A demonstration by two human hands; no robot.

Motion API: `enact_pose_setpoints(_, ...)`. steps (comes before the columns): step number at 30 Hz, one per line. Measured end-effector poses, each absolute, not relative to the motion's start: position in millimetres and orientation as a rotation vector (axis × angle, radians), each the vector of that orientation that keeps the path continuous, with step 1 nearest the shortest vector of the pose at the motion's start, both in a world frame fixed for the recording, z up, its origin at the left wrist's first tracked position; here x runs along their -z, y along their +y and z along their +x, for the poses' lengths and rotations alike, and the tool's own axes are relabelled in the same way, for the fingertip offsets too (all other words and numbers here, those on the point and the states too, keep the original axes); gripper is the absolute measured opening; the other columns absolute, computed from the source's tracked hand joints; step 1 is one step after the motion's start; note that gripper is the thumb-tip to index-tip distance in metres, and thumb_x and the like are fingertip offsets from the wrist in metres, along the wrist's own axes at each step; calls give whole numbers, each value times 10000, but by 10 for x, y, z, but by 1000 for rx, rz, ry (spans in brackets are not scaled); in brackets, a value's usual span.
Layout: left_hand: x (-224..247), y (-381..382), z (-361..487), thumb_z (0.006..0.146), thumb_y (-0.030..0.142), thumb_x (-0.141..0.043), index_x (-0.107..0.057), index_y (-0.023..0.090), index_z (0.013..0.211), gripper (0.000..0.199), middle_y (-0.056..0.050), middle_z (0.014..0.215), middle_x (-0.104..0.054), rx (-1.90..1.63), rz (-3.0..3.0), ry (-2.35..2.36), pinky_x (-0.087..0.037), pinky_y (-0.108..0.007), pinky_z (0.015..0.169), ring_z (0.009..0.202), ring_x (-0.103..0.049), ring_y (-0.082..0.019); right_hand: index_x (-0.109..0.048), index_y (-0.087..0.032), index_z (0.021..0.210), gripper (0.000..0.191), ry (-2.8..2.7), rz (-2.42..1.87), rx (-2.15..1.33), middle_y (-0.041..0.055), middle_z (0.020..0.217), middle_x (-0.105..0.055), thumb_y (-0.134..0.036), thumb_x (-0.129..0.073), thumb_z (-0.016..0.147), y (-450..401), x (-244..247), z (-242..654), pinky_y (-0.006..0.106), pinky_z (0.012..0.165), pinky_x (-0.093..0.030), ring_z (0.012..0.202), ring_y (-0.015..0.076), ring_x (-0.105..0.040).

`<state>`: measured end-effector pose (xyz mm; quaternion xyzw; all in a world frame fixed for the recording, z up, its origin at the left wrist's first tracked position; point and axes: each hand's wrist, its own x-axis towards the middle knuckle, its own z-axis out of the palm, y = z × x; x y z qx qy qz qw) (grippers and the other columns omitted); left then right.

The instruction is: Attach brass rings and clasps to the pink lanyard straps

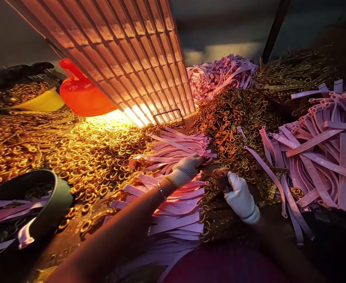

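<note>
My left hand (186, 171), in a knitted glove with bare-looking dark fingertips, reaches over a row of pink straps (173, 147). Its fingers are pinched together at a strap's looped end. My right hand (241, 198) wears a white glove, and its fingers are closed around a small brass-coloured metal hook (222, 171), mostly hidden by them. The two hands are a short way apart. Under and beside the right hand lie more brass-coloured hooks (220, 224) in a bunch. Further pink straps (178, 224) lie stacked below my left forearm.
Brass-coloured rings and hooks (102, 157) cover the left of the table. A dark green bucket (62, 192) holds straps. An orange lamp (84, 94) glows beside a slanted ribbed panel (137, 51). Strap heaps (323, 153) rise at right, and a yellow bowl (40, 102) stands behind.
</note>
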<state>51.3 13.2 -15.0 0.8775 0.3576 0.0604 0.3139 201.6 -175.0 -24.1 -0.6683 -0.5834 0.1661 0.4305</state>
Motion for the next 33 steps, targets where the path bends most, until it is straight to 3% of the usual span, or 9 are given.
enact_pose_setpoints(6, 195, 120, 952, 798, 182, -697, -713, 170, 820, 30, -68, 726, -674, 2, 2335, 1054, -520, -364, 719, 715, -656, -239, -680, -232, 1059, 336, -1517, -1712, -395, 65, 895, -742, -78, -556, 787, -1757, 237, 1987, 312, 821, -571, 895, 247, -718)
enact_pose_setpoints(10, 131, 113, 992, 765, 154, -724, -683, 178, 764, 48, -37, 665, -643, -12, 2327, 1093, -497, -307, 697, 682, -646, -208, -665, -233, 1195, 487, -1518, -1659, -405, 70, 1055, -760, -61, -528, 761, -1757, 242, 2002, 348, 914, -572, 1006, 257, -715)
enact_pose_setpoints(13, 0, 61, 826, 716, 105, -725, -717, 199, 868, 179, -58, 767, -693, -131, 2323, 1089, -477, -291, 691, 725, -648, -219, -643, -223, 1256, 544, -1508, -1693, -380, 80, 1038, -765, -72, -521, 747, -1772, 180, 2039, 356, 877, -574, 962, 271, -721)
enact_pose_setpoints(16, -188, -49, 509, 818, 162, -643, -713, 207, 992, 193, -79, 886, -719, -312, 2301, 1125, -478, -288, 712, 787, -648, -214, -662, -214, 1159, 479, -1573, -1755, -346, 74, 908, -753, -76, -524, 721, -1774, 14, 2040, 321, 762, -550, 829, 261, -707)
enact_pose_setpoints(19, -407, -250, 140, 852, 267, -640, -686, 201, 908, 98, -30, 682, -648, -468, 2006, 1168, -436, -257, 565, 597, -576, -169, -652, -215, 1006, 369, -1714, -1678, -362, 56, 853, -711, -66, -514, 698, -1715, -207, 1954, 292, 727, -503, 784, 230, -666)
enact_pose_setpoints(21, -543, -433, -67, 844, 345, -669, -658, 203, 887, 149, 38, 521, -505, -508, 1630, 1136, -340, -229, 443, 436, -434, -124, -635, -208, 968, 329, -1823, -1600, -356, 60, 881, -697, -64, -509, 700, -1647, -344, 1846, 291, 745, -481, 819, 226, -654)
enact_pose_setpoints(24, -673, -706, -257, 854, 423, -677, -619, 201, 870, 230, 67, 506, -442, -501, 1254, 1038, -234, -196, 383, 381, -307, -74, -629, -196, 971, 261, -1986, -1616, -357, 65, 881, -700, -89, -516, 761, -1548, -495, 1649, 287, 715, -443, 818, 223, -652)
enact_pose_setpoints(29, -665, -921, -340, 912, 499, -614, -498, 211, 709, 371, 67, 491, -410, -469, 1256, 976, -247, -190, 368, 370, -311, -67, -632, -183, 973, 167, -2199, -1759, -236, 71, 857, -712, -149, -530, 846, -1483, -544, 1415, 294, 621, -356, 767, 211, -648)
enact_pose_setpoints(33, -600, -931, -363, 912, 491, -627, -496, 204, 675, 394, 59, 463, -429, -384, 1412, 1029, -246, -177, 365, 377, -354, -71, -624, -180, 955, 205, -2261, -1807, -113, 84, 868, -710, -108, -533, 786, -1513, -451, 1380, 306, 616, -342, 768, 218, -646)
